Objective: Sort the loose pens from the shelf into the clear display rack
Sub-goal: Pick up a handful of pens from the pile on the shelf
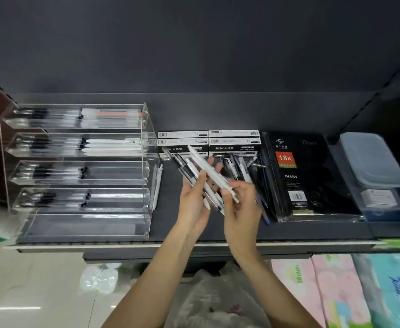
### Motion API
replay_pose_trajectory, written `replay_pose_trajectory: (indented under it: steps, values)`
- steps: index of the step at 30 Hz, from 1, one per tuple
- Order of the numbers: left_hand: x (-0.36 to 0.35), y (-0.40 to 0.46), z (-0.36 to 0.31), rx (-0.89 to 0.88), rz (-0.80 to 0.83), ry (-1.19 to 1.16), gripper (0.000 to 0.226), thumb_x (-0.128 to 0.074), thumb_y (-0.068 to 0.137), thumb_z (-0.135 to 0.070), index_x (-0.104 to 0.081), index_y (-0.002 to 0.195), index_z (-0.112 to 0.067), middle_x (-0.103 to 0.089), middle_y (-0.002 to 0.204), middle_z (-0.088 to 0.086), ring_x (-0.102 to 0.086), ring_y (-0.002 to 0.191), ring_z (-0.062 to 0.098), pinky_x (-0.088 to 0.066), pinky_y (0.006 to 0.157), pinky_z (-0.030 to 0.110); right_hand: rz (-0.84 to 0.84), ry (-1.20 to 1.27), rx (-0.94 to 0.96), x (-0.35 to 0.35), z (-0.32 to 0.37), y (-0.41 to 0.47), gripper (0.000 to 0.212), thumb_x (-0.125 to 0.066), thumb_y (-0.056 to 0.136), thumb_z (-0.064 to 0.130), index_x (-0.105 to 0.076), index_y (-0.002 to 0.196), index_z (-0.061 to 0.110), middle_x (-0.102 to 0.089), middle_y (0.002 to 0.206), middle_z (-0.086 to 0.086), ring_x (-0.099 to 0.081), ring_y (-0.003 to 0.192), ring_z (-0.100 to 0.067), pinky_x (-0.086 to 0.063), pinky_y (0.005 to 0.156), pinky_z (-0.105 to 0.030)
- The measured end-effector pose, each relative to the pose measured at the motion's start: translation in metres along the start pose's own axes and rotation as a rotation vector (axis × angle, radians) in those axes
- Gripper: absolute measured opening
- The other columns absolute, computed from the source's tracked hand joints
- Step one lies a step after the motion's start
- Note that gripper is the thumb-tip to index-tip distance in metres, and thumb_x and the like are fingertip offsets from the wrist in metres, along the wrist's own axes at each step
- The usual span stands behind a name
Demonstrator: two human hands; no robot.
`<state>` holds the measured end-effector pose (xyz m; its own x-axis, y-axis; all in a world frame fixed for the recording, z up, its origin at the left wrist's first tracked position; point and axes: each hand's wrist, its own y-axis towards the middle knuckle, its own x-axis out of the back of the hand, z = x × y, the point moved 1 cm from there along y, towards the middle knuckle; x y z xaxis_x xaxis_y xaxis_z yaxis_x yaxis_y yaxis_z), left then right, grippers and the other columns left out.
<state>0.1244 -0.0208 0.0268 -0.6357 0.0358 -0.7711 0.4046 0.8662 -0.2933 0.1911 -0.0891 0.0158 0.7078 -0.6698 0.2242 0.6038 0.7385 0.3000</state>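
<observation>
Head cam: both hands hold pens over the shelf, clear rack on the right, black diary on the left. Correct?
Not quite: the sides are swapped. In the head view the clear rack stands on the left of the shelf and the black diary lies on the right. The rest holds: the left hand grips a bunch of pens, and the right hand pinches a white pen.

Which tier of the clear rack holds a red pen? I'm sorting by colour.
The top tier of the clear rack: its right half shows a red-barrelled pen, while the lower tiers show only black, white or clear pens.
</observation>
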Motion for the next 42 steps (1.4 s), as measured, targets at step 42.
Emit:
replay_pose_trajectory:
  steps: [42]
  values:
    - [0.021, -0.022, -0.003, 0.161, 0.166, 0.552, 0.032, -0.042, 0.1, -0.015, -0.05, 0.13, -0.008, -0.066, 0.119, 0.012, -0.066, 0.105, 0.026, -0.054, 0.088, 0.041, 0.496, -0.047, -0.231, 0.006, 0.016, 0.099, 0.013, -0.073, 0.08, 0.013, -0.069, 0.092, 0.014, -0.071, 0.084, -0.003, -0.063, 0.076, -0.005, -0.052, 0.075, -0.021]
